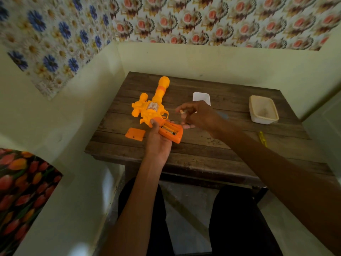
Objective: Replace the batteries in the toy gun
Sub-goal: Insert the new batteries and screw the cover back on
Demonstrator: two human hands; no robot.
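Right hand [198,113] fingertips pinched on a small battery [181,111], blurred, held just above the table [212,143]. Left hand [159,140] wrapped round the grip of the toy gun [154,106], thumb along the open battery bay [168,130], one cell seated. Gun lies at 9 o'clock of the pinch, barrel toward 12. Light, stiff plastic, probably; best held by the grip. Loose cover [135,134] at 8 o'clock.

Home room, prob. a living corner: floral wallpaper [203,19] on cream walls, small worn wooden table [212,145], tulip-print cloth [24,185] at left, plastic tubs [263,109].
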